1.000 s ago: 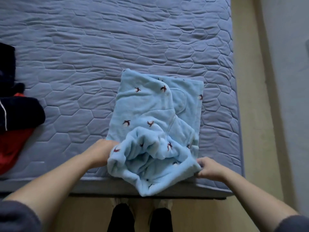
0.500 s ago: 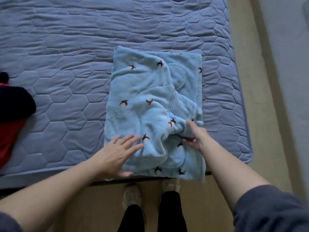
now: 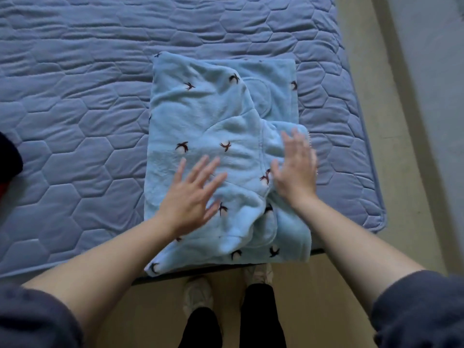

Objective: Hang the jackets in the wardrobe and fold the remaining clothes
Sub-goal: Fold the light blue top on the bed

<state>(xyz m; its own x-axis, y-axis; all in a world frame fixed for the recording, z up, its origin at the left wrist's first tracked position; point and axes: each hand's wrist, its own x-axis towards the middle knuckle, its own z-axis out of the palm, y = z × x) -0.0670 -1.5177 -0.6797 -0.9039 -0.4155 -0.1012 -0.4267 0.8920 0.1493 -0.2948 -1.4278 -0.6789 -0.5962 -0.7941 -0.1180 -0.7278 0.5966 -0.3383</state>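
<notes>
Quilted bed (image 3: 100,146) bears folded fleece (image 3: 213,116); 2 flat hands atop.

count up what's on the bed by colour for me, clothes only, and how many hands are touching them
Light blue fleece garment with a dark bird print, folded: 1
Dark navy and red clothes at the left edge, mostly cut off, number unclear: at least 1
Hands flat on the blue garment: 2, left hand and right hand
Total: at least 2 clothing items, 2 hands

Head view, steeply down onto bed (image 3: 75,121)
</notes>
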